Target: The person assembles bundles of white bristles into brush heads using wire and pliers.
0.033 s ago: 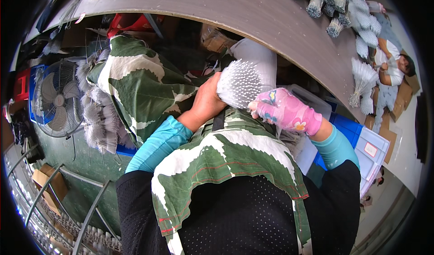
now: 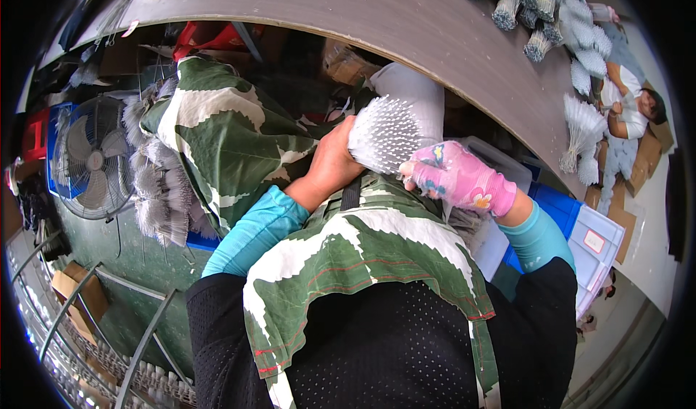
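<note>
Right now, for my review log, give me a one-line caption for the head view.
Bare left hand grips a white bundle of thin stems while the pink-gloved right hand touches its end, above a green-and-white leaf-print apron.

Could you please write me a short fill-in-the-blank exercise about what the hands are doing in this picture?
1. The left hand grips a white bundle of thin sticks and is ____, wearing no glove.
2. The right hand wears a glove whose main colour is ____.
3. Both forearms are covered by ____-coloured sleeves.
4. At the far left stands an electric ____ with a wire guard.

Missing words: bare; pink; turquoise; fan
</note>
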The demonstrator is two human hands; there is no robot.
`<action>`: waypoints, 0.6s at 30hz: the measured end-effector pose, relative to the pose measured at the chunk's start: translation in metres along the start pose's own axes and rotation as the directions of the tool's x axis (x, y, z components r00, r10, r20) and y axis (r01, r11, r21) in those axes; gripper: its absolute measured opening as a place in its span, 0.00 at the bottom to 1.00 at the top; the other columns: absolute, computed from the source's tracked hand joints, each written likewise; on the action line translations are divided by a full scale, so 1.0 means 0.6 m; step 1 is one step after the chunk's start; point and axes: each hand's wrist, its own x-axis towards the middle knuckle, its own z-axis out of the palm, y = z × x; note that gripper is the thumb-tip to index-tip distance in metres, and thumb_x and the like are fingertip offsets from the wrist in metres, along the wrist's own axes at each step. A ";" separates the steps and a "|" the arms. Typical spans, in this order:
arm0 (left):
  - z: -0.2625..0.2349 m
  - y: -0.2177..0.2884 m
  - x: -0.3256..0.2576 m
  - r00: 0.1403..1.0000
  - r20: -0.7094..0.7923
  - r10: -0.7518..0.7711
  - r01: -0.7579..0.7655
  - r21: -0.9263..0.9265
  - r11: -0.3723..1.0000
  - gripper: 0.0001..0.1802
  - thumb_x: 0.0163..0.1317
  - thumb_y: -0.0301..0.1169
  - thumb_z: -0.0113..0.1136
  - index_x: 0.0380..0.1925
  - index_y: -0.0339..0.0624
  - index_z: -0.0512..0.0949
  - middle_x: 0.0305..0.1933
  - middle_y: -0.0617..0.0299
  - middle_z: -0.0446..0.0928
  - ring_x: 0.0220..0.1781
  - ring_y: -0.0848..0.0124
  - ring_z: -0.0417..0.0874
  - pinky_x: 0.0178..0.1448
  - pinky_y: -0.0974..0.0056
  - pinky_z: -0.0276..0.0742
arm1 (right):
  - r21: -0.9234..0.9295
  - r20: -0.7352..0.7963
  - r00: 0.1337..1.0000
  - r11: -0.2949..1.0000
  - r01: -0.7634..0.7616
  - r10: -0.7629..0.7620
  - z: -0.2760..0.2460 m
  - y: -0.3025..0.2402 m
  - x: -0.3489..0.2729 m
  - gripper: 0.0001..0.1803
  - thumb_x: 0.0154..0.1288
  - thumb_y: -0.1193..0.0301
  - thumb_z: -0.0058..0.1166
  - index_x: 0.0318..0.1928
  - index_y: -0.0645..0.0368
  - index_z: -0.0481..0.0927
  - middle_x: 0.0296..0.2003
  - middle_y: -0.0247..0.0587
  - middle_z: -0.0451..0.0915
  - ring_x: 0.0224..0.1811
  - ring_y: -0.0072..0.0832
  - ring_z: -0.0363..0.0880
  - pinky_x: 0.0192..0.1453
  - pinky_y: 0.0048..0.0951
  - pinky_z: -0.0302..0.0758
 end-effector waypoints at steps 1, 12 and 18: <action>0.001 0.001 0.001 0.999 0.022 -0.039 0.040 -0.060 0.997 0.25 0.45 0.30 0.71 0.44 0.41 0.72 0.41 0.49 0.78 0.47 0.50 0.79 0.49 0.56 0.75 | 0.088 0.006 1.000 0.996 0.008 -0.009 -0.001 0.002 0.000 0.18 0.67 0.57 0.52 0.30 0.60 0.80 0.23 0.27 0.75 0.23 0.16 0.68 0.28 0.22 0.67; -0.010 -0.008 0.030 0.954 0.210 -0.215 0.263 -0.235 0.936 0.38 0.35 0.32 0.76 0.52 0.40 0.73 0.47 0.52 0.80 0.50 0.60 0.81 0.56 0.61 0.74 | 0.027 -0.332 0.836 0.881 0.472 -0.437 -0.017 -0.015 0.032 0.09 0.59 0.75 0.59 0.40 0.64 0.78 0.34 0.32 0.78 0.36 0.18 0.74 0.43 0.23 0.72; -0.010 -0.011 0.045 0.939 0.214 -0.268 0.307 -0.180 0.935 0.38 0.34 0.36 0.76 0.51 0.40 0.73 0.46 0.51 0.80 0.49 0.58 0.81 0.54 0.60 0.74 | -0.503 -0.283 0.608 0.655 0.564 -0.742 -0.011 -0.003 0.065 0.16 0.51 0.78 0.64 0.42 0.65 0.78 0.37 0.40 0.75 0.38 0.29 0.76 0.46 0.27 0.73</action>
